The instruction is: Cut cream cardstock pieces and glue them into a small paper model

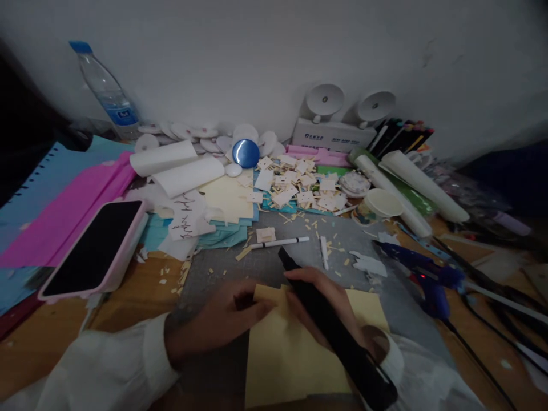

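My right hand (327, 302) is closed around a thick black marker (329, 331), whose dark tip points up and to the left. Beneath it lie yellow paper sheets (295, 365) on the grey mat (214, 262). At the left edge of the sheets is my left hand (222, 317), blurred, its thumb reaching over the paper's upper left part; whether it pinches the paper cannot be made out. Just beyond the marker tip, a thin white pen (280, 242) and a small stack of cream pieces (266, 234) rest on the mat.
A phone (96, 248) lies at left, near a bottle (107, 91). Small cut-out faces (295, 182) are heaped at the back beside a paper cup (379, 206). A blue glue gun (423, 274) with a lit red light and cables sits at right. Paper scraps dot the mat.
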